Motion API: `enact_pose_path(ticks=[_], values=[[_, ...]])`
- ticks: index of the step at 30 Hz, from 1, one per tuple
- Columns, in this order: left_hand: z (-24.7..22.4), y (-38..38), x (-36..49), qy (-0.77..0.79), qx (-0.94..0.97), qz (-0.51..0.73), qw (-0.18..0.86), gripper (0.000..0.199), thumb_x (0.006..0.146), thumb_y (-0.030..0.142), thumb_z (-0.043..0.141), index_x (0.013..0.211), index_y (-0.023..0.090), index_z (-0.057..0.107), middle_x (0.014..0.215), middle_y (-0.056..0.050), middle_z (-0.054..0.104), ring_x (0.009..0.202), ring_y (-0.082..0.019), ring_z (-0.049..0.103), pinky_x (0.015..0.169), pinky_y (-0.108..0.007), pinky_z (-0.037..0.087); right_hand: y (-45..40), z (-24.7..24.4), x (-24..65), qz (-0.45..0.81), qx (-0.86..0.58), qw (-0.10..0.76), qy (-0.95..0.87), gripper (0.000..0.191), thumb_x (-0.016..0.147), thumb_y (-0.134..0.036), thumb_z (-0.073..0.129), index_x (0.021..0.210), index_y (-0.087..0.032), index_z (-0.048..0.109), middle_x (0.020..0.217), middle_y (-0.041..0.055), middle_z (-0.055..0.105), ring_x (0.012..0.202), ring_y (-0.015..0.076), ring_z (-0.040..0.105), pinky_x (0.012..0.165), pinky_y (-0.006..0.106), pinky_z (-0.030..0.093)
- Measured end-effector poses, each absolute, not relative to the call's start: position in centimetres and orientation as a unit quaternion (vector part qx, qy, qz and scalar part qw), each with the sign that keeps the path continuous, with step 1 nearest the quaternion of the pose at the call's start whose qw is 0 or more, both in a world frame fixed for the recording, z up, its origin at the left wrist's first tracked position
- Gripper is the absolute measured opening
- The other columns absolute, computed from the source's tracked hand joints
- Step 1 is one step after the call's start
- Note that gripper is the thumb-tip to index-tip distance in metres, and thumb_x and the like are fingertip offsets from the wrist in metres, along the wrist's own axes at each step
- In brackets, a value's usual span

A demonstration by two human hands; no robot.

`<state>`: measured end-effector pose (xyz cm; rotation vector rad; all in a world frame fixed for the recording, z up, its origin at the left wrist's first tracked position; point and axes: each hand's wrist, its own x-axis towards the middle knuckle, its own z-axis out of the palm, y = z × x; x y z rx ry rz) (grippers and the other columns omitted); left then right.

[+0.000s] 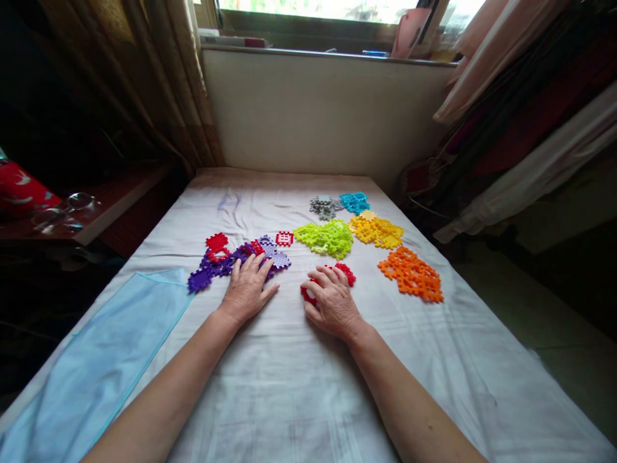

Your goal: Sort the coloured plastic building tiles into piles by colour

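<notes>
My left hand (247, 288) lies palm down with fingers spread over a pile of purple interlocking plastic tiles (200, 279), some lavender, with red ones among them. At that pile's upper left sit loose red tiles (216, 242), and a single red square tile (285, 238) lies to its upper right. My right hand (331, 301) curls its fingers over a small heap of red tiles (346, 272); the palm hides part of that heap. Beyond the hands lies a heap of lime green tiles (328, 238).
Orange tiles (412, 275), yellow tiles (376, 230), blue tiles (354, 202) and grey tiles (322, 207) form separate heaps on the white sheet (299, 386). A light blue cloth (130, 328) covers the left edge. A wall (328, 116) and window stand behind; clothes hang at right.
</notes>
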<state>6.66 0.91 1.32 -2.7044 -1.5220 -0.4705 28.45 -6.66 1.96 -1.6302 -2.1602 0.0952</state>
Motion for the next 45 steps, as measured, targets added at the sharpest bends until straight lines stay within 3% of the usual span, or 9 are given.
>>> enact_pose_path(ticks=[5, 11, 14, 19, 26, 30, 37, 41, 45], values=[[1.1, 0.2, 4.5, -0.432, -0.881, -0.189, -0.027, 0.038, 0.092, 0.033, 0.052, 0.128, 0.026, 0.062, 0.135, -0.010, 0.063, 0.126, -0.027, 0.056, 0.113, -0.054, 0.034, -6.6, 1.8, 29.0, 0.025, -0.593, 0.240, -0.768, 0.027, 0.081, -0.025, 0.060, 0.106, -0.023, 0.071, 0.131, 0.0083, 0.064, 0.133, 0.0287, 0.043, 0.115, 0.049, 0.021], [0.9, -1.1, 1.7, -0.413, -0.867, -0.272, -0.068, 0.027, 0.092, 0.030, 0.049, 0.109, 0.026, 0.070, 0.117, -0.007, 0.072, 0.112, -0.024, 0.064, 0.110, -0.049, 0.040, -5.7, 2.8, 27.3, 0.031, -0.580, 0.244, -0.777, 0.027, 0.087, -0.025, 0.057, 0.111, -0.025, 0.069, 0.131, 0.0085, 0.064, 0.131, 0.0277, 0.045, 0.112, 0.049, 0.027], [0.9, -0.9, 1.2, -0.439, -0.826, -0.343, -0.086, 0.029, 0.094, 0.030, 0.048, 0.114, 0.023, 0.067, 0.118, -0.008, 0.071, 0.112, -0.022, 0.065, 0.103, -0.040, 0.048, -4.2, 3.9, 25.9, 0.031, -0.595, 0.218, -0.773, 0.033, 0.088, -0.028, 0.057, 0.120, -0.023, 0.066, 0.134, 0.0104, 0.062, 0.131, 0.0287, 0.045, 0.110, 0.048, 0.030], [0.8, -0.2, 0.3, -0.507, -0.745, -0.425, -0.079, 0.032, 0.094, 0.032, 0.048, 0.120, 0.020, 0.062, 0.119, -0.009, 0.069, 0.113, -0.023, 0.064, 0.102, -0.039, 0.049, -1.2, 5.2, 23.2, 0.044, -0.655, 0.132, -0.742, 0.048, 0.088, -0.044, 0.059, 0.130, -0.019, 0.059, 0.129, 0.0152, 0.063, 0.122, 0.0312, 0.051, 0.101, 0.045, 0.038], [0.6, 0.3, -1.4, -0.546, -0.720, -0.421, -0.079, 0.032, 0.090, 0.026, 0.048, 0.119, 0.022, 0.063, 0.126, -0.008, 0.064, 0.115, -0.023, 0.062, 0.101, -0.040, 0.050, -0.2, 4.8, 22.2, 0.064, -0.690, 0.073, -0.717, 0.032, 0.090, -0.034, 0.057, 0.118, -0.020, 0.064, 0.113, 0.0152, 0.067, 0.105, 0.0294, 0.060, 0.086, 0.040, 0.044], [0.4, 0.5, -1.6, -0.541, -0.738, -0.400, -0.047, 0.028, 0.091, 0.028, 0.050, 0.112, 0.022, 0.066, 0.126, -0.008, 0.065, 0.117, -0.024, 0.061, 0.106, -0.041, 0.046, -0.9, 4.5, 22.5, 0.073, -0.698, 0.103, -0.705, 0.032, 0.089, -0.036, 0.058, 0.117, -0.022, 0.065, 0.111, 0.0131, 0.067, 0.101, 0.0273, 0.062, 0.084, 0.038, 0.045], [-0.3, 0.7, -1.4, -0.532, -0.756, -0.374, -0.073, 0.033, 0.094, 0.040, 0.045, 0.113, 0.022, 0.067, 0.122, -0.009, 0.068, 0.116, -0.025, 0.062, 0.106, -0.045, 0.045, -1.2, 4.7, 21.3, 0.120, -0.563, 0.190, -0.796, 0.036, 0.088, -0.040, 0.065, 0.121, -0.025, 0.066, 0.115, 0.0089, 0.068, 0.106, 0.0222, 0.061, 0.091, 0.033, 0.046], [-0.3, 0.4, -1.1, -0.517, -0.768, -0.369, -0.080, 0.035, 0.095, 0.043, 0.046, 0.113, 0.022, 0.067, 0.121, -0.009, 0.069, 0.115, -0.026, 0.062, 0.106, -0.046, 0.045, 0.2, 4.7, 21.1, 0.069, -0.612, 0.140, -0.775, 0.026, 0.093, -0.031, 0.055, 0.113, -0.022, 0.069, 0.115, 0.0112, 0.068, 0.108, 0.0247, 0.059, 0.093, 0.037, 0.045], [-0.4, 0.2, -0.9, -0.511, -0.779, -0.358, -0.068, 0.035, 0.094, 0.044, 0.050, 0.115, 0.021, 0.067, 0.126, -0.011, 0.067, 0.118, -0.027, 0.061, 0.106, -0.048, 0.045, 1.0, 4.2, 21.0, 0.072, -0.626, 0.102, -0.770, 0.023, 0.090, -0.032, 0.058, 0.108, -0.022, 0.070, 0.112, 0.0100, 0.069, 0.107, 0.0252, 0.059, 0.091, 0.037, 0.045]])
